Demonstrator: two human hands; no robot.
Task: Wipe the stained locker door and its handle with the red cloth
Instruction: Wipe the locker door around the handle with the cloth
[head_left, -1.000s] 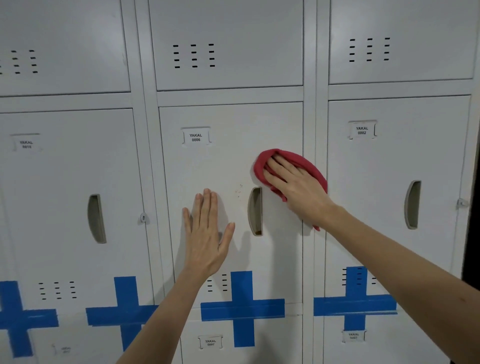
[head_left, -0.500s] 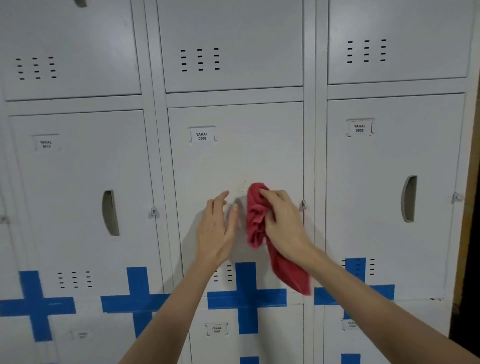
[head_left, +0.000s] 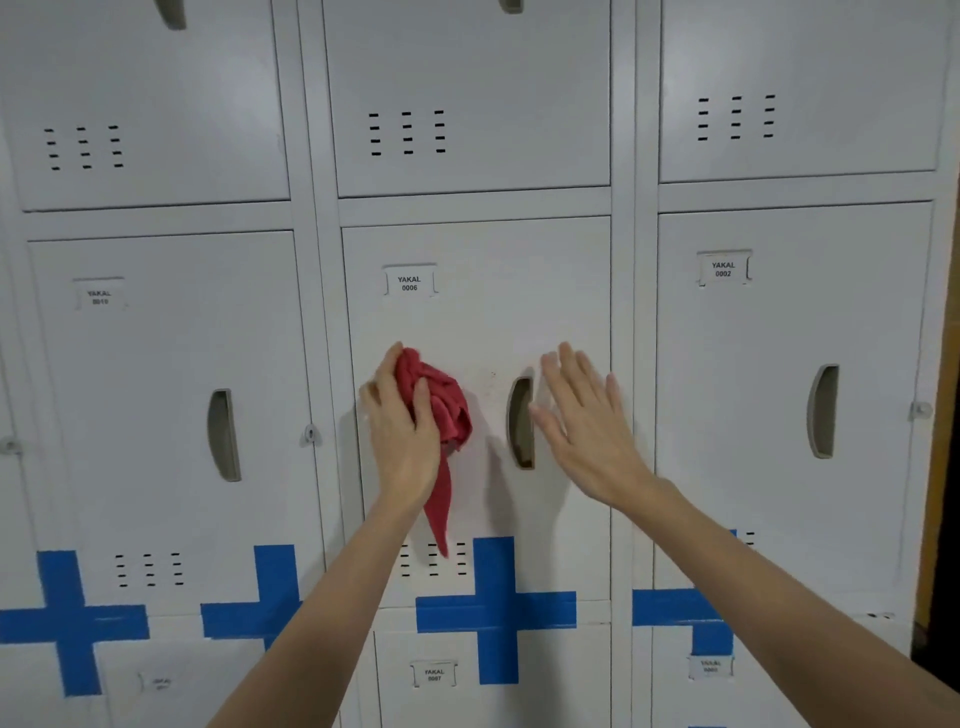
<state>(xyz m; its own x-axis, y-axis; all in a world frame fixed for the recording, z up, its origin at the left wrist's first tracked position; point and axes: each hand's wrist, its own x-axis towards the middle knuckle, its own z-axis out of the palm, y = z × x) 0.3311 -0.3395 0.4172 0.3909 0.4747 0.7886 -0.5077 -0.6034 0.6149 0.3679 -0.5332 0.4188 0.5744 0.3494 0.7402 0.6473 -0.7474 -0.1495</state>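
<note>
The white locker door (head_left: 483, 312) labelled YAKAL 0006 fills the middle of the view. Small reddish specks (head_left: 491, 375) mark it just left of its recessed grey handle (head_left: 521, 422). My left hand (head_left: 402, 431) presses the bunched red cloth (head_left: 439, 410) against the door, left of the handle, and a tail of cloth hangs down below the hand. My right hand (head_left: 584, 421) lies flat and open on the door just right of the handle, fingers spread, holding nothing.
Neighbouring locker doors stand to the left (head_left: 156, 389) and right (head_left: 789, 389), each with its own handle and latch. Blue tape crosses (head_left: 496, 610) run along the lower row. A dark gap and brown edge (head_left: 940, 467) bound the far right.
The red cloth has passed from my right hand to my left hand and now sits left of the handle. My right hand has let go and moved right of the handle.
</note>
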